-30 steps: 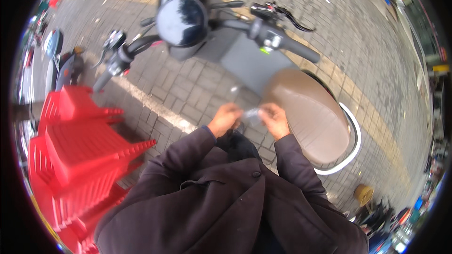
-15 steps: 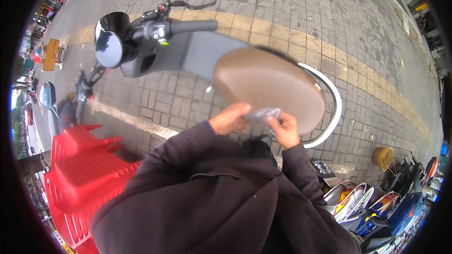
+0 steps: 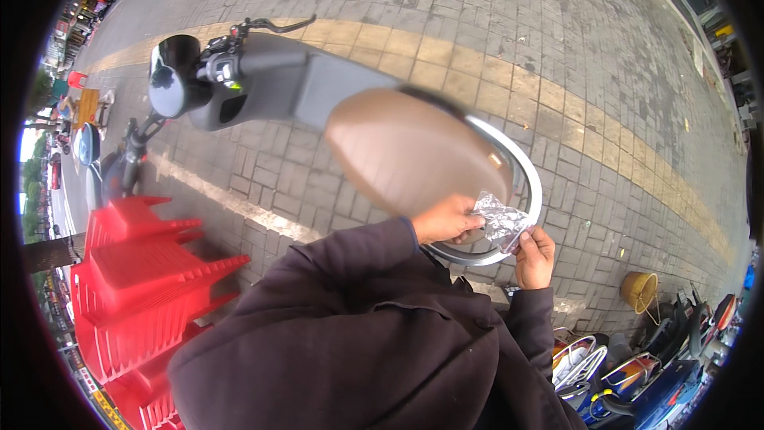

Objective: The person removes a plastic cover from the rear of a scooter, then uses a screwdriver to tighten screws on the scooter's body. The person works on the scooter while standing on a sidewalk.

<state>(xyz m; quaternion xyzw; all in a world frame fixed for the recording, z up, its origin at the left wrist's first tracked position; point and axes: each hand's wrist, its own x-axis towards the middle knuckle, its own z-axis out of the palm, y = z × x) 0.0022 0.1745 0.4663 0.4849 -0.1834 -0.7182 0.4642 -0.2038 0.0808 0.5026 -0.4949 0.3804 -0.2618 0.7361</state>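
Observation:
A small clear, crinkled plastic bag is stretched between my two hands. My left hand pinches its left edge, fingers closed. On the bag's lower right, my right hand grips it between thumb and fingers. What the bag contains, if anything, I cannot make out. Both hands are over the rear end of a scooter's brown seat, beside the curved silver grab rail. The scooter's grey body reaches away to the upper left.
Stacked red plastic chairs stand at my left. The scooter's mirror and brake lever are at the upper left. A wicker basket and several parked scooters are at the lower right. Grey paving has a yellow strip.
Both hands have moved right with the plastic bag, from over the seat's near side to its rear end by the rail. The bag is spread wider. The scooter appears farther left in view.

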